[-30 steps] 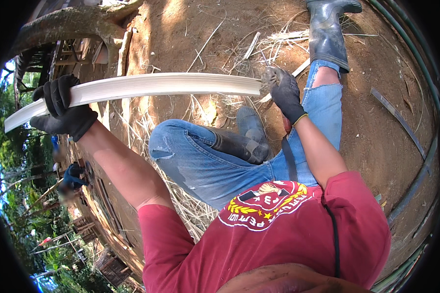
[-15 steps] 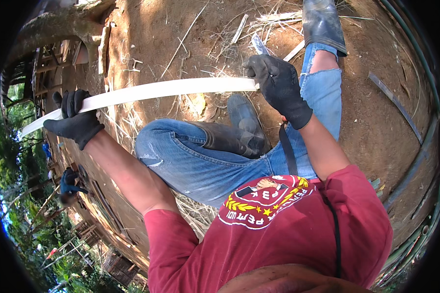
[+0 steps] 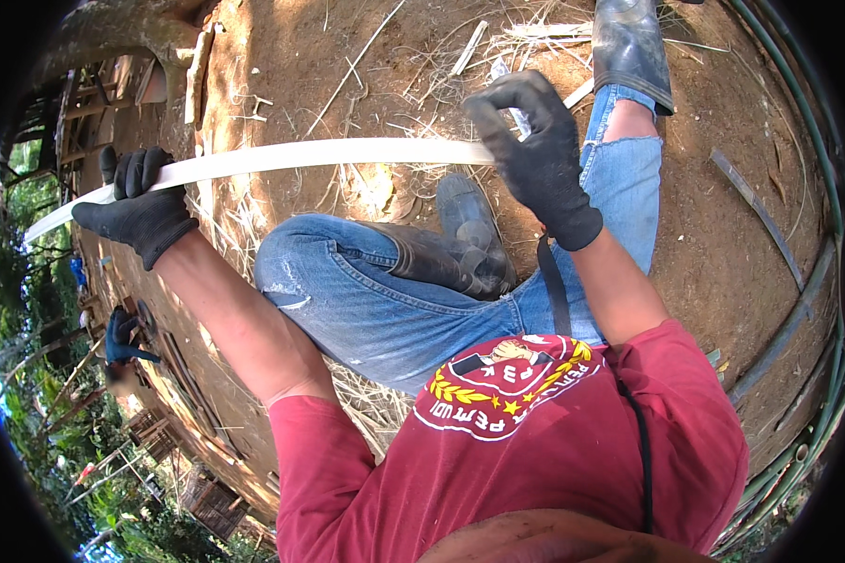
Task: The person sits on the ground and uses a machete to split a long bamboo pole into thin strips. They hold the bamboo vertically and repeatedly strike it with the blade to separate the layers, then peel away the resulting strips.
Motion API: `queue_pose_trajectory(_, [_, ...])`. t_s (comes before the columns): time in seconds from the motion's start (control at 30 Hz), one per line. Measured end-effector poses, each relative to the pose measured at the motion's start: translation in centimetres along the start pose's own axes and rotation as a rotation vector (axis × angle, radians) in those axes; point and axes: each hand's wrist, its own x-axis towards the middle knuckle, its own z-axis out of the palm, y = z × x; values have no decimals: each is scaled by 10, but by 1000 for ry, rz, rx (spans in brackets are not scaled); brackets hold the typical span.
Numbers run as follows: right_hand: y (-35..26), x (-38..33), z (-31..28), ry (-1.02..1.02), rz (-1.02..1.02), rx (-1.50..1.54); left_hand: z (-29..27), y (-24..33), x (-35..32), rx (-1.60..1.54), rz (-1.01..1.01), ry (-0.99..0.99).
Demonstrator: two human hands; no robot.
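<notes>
A long pale bamboo strip (image 3: 347,152) runs from upper left toward the middle, bowing slightly upward. My left hand (image 3: 139,202), in a black glove, is closed around it near its left end, and the tip sticks out past the palm. My right hand (image 3: 533,155), gloved alike, is at the strip's right end, its fingers curled toward the thumb in a ring. Through that ring and just above it shows a pale bluish flat piece (image 3: 519,122), perhaps a blade. Whether the right hand grips it is hidden.
I sit on brown earth in jeans (image 3: 366,300) and dark rubber boots (image 3: 632,56). Shavings and sticks (image 3: 545,38) litter the ground ahead. A long flat strip (image 3: 759,205) lies at right beside green poles (image 3: 831,375). Another person (image 3: 122,340) is far left.
My right hand has shifted slightly up and turned, its fingers now arched in a ring. The strip and my left hand have moved a little left, the strip also slightly up.
</notes>
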Motion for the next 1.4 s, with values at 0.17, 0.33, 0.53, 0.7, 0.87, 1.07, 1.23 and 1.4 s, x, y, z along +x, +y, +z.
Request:
queue_pose_trajectory(0.17, [70,25,-56,508,367,452,2,1,-4,-36,5,-18])
queue_pose_trajectory(0.33, [62,19,-62,250,380,574,20,-7,-11,-251,-8,-246])
queue_pose_trajectory(0.53, [13,-2,-40,-662,540,448,29,-4,-21,-314,18,-369])
queue_pose_trajectory(0.7, [21,-4,-41,-704,534,494,33,-6,-24,-370,47,-387])
queue_pose_trajectory(0.87, [19,-5,-41,-511,597,958,27,0,-20,-440,81,-362])
queue_pose_trajectory(1.07, [24,-4,-42,-413,504,1021,27,1,-23,-430,93,-367])
queue_pose_trajectory(1.23, [19,-6,-44,-564,519,555,27,3,-23,-378,98,-394])
queue_pose_trajectory(1.4, [22,-9,-27,-416,301,1,38,-4,-28,-384,57,-423])
